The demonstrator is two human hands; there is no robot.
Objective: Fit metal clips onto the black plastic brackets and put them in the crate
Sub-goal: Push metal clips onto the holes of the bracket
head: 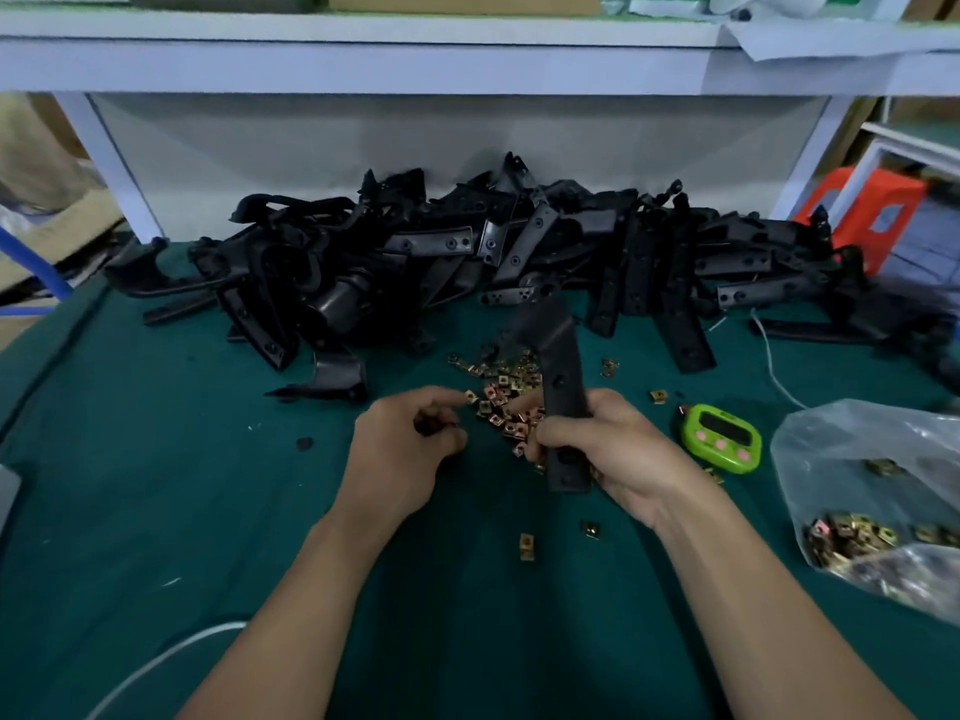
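- White cable (156, 667) crosses the bench (156, 485) corner nearest, green cloth on top.
- Right hand (613, 449) grips one bracket (563, 387), upright, top end blurred.
- Left hand (410, 449): fingers curled at the edge of the loose clips (506, 402); something dark under them, can't tell if it's held.
- Bracket pile (467, 252) along the back, under a white shelf (363, 59).
- Right: green timer (722, 439), clip bag (872, 501) cut off by the frame.
- Orange plastic item (872, 210) beyond the bench, half hidden.
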